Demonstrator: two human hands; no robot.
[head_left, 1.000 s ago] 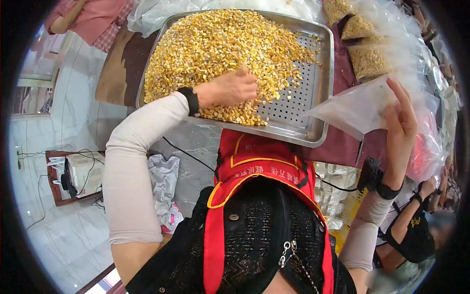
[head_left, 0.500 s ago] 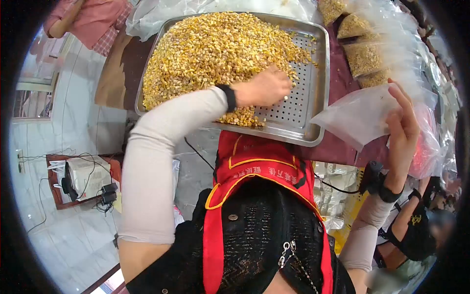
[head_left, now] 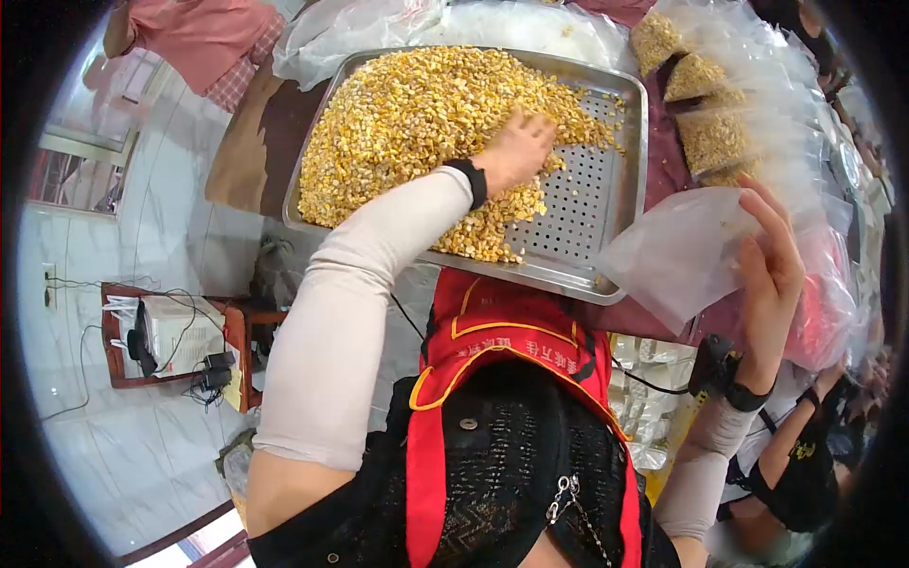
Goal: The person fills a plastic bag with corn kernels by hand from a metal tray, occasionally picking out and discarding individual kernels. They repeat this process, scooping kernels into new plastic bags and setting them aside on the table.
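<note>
A big heap of yellow corn kernels [head_left: 407,123] covers the left and middle of a perforated metal tray [head_left: 592,222]. Over the heap's right slope, my left hand [head_left: 516,156] touches the kernels, its fingers loosely apart and slightly blurred. Its fingertips are partly hidden among the kernels. To the right of the tray, my right hand [head_left: 772,260] pinches a clear plastic bag [head_left: 677,251] by its edge. The bag hangs beside the tray's right corner, and no kernels show inside it.
Several filled bags of kernels [head_left: 715,137] lie at the upper right, with loose clear plastic around them. More plastic sheeting [head_left: 355,38] lies behind the tray. A person in a pink shirt [head_left: 204,38] stands at the upper left; another in black sits at right.
The view has shifted, so the tray appears lower and further right. My left hand has gone from curled above the tray's bare holes to spread on the heap. My right hand still holds the bag.
</note>
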